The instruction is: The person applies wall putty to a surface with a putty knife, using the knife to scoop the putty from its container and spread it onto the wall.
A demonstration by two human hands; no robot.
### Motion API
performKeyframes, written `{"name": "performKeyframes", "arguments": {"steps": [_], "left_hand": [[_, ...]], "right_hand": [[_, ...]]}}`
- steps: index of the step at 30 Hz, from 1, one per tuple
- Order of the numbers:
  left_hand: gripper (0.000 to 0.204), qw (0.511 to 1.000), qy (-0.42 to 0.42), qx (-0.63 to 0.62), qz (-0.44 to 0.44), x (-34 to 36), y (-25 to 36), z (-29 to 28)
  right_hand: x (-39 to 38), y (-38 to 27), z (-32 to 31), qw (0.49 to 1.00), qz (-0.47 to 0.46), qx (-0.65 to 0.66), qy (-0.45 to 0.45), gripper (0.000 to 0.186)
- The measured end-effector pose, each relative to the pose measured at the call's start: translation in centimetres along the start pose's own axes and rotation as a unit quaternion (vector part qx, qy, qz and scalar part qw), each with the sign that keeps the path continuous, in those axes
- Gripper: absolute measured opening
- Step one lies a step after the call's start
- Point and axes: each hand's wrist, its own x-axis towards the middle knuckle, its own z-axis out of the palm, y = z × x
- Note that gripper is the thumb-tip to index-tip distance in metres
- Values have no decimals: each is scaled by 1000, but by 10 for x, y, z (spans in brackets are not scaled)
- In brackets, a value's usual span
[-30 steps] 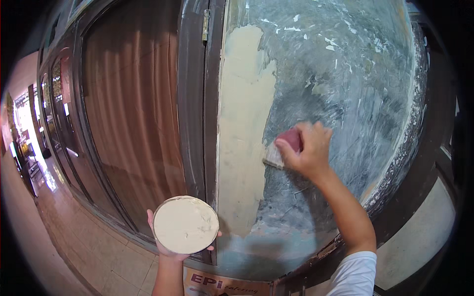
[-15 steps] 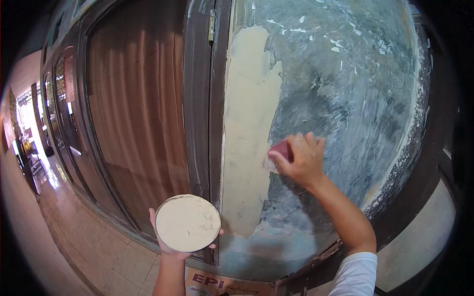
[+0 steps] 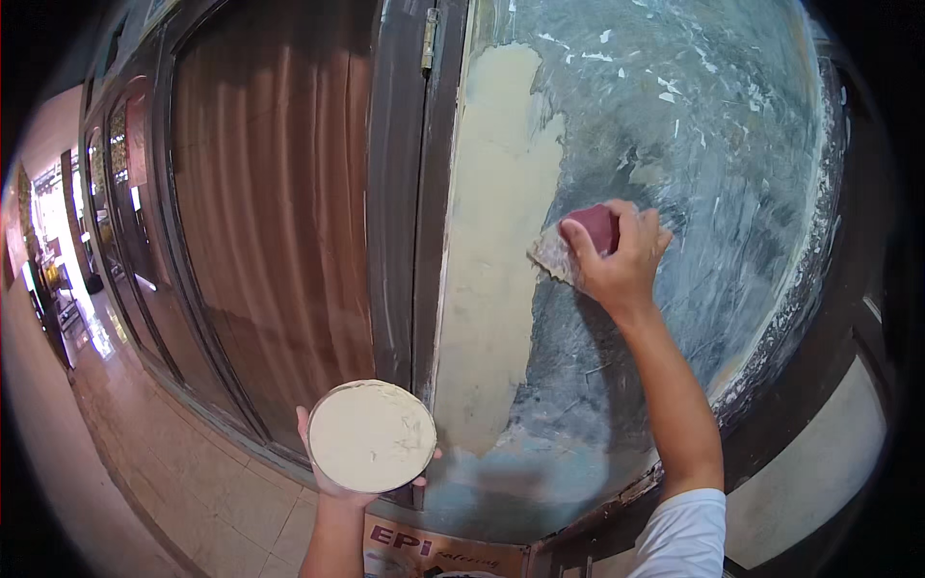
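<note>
The scraper (image 3: 594,227) is held by the right hand (image 3: 626,265), blade (image 3: 554,257) leftward at the cream strip (image 3: 493,231), the tub (image 3: 364,382) by the left hand (image 3: 337,495).

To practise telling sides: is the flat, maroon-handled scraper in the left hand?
No, the right hand grips that scraper; the left hand supports a round container of cream paste.

Head view: left fisheye of worn pair, upright, set above person's arms, facing forward and down. Wall (image 3: 713,212) fronted lens, fairly near, right edge bowed by fisheye. Left hand (image 3: 335,491) lay closer to lens than right hand (image 3: 621,260), which stood before wall. Glazed door (image 3: 279,212) at wall's left edge; beyond, tiled floor (image 3: 207,472) receded far. Black rim masked frame corners.
</note>
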Motion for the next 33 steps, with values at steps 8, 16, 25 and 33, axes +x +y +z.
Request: {"name": "performKeyframes", "arguments": {"steps": [8,16,25,33], "left_hand": [[118,1000,15,8,-8,-5,1,-4],[119,1000,1,-5,-20,-13,2,-6],[119,999,-7,-20,-31,-10,0,-7],[122,999,-17,7,-33,-3,-4,-9]], "right_hand": [[-10,7,-11,996,-46,-29,-65,43],[-54,-4,-19,979,-89,32,-182,40],[-39,-7,-4,996,-1,33,-86,45],[27,7,4,994,68,-10,85,41]]}}
